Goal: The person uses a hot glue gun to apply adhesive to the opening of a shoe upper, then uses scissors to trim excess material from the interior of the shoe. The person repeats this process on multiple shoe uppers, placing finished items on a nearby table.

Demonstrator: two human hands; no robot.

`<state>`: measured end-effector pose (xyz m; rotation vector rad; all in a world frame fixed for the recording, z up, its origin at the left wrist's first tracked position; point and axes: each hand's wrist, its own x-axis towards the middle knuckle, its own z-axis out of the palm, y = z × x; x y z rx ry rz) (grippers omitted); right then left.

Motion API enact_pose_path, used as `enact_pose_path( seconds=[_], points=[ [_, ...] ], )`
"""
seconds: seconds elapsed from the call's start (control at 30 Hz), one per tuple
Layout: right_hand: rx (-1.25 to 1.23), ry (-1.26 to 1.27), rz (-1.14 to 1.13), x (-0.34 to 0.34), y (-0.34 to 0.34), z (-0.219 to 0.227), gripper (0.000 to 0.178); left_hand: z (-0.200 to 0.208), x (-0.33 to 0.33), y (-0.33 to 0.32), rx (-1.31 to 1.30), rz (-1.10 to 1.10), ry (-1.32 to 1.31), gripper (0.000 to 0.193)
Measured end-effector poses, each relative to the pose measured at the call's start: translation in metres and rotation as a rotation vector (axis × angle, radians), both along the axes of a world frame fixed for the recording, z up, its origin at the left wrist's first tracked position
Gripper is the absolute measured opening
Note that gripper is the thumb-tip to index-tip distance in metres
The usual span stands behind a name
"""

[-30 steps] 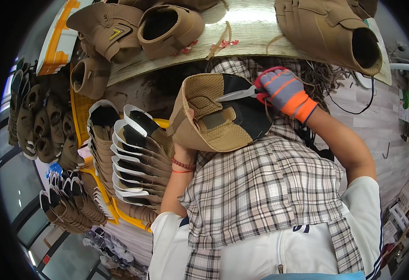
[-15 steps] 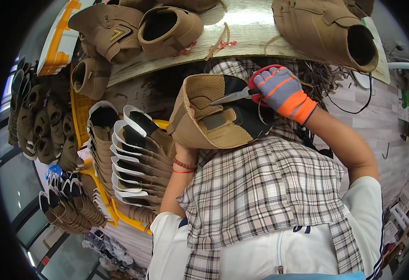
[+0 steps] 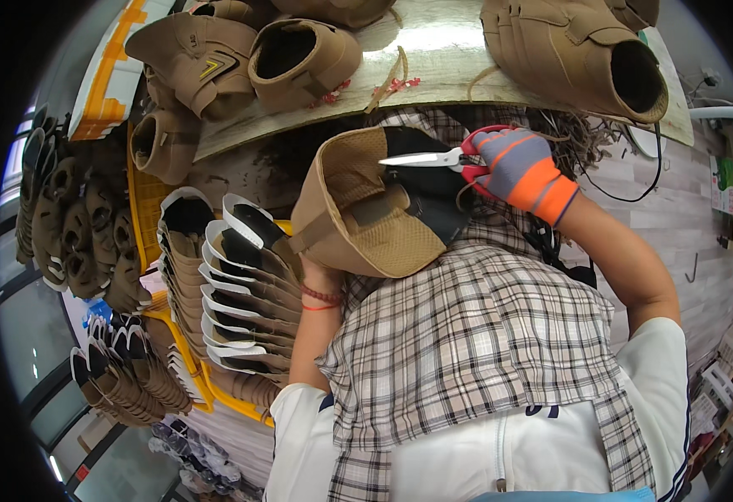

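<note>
A tan shoe upper (image 3: pixel 333 197) with a mesh and black lining is held above my lap, its open side turned up. My left hand (image 3: pixel 322 273) grips it from the left underside; most of its fingers are hidden by the upper. My right hand (image 3: pixel 527 171), in a grey and orange glove, is closed round the red handles of a pair of scissors (image 3: pixel 421 159). The blades point left and look closed, lying over the black lining with the tips near the mesh edge.
Finished-looking tan uppers (image 3: pixel 303 63) stand on a pale wooden table (image 3: pixel 433 54) ahead, with thread scraps. At left, stacked uppers (image 3: pixel 245 289) with white edges rest by a yellow crate (image 3: pixel 203 368). A black cord (image 3: pixel 634 201) hangs from the table's right side.
The upper has tipped and shifted slightly left and down. My right hand has moved a little right and down, and the scissor blades have turned level, brighter and above the lining.
</note>
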<state>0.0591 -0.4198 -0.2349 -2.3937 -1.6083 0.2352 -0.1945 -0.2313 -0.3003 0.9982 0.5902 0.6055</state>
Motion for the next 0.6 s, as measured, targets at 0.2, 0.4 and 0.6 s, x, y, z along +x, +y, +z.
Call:
enact_pose_path(
  seconds=[0.2,0.4,0.6],
  points=[
    [-0.118,0.313,0.123,-0.021,-0.012,0.028,0.032,-0.006,-0.047,0.031,-0.624,-0.15,0.057,0.049],
    [-0.325,0.297,0.31,-0.032,-0.014,0.009,0.037,0.007,-0.056,0.014,-0.587,-0.178,0.421,0.053],
    [-0.447,0.277,0.351,-0.031,-0.005,0.011,0.039,0.003,-0.056,0.009,-0.391,-0.227,0.432,0.041]
  ],
)
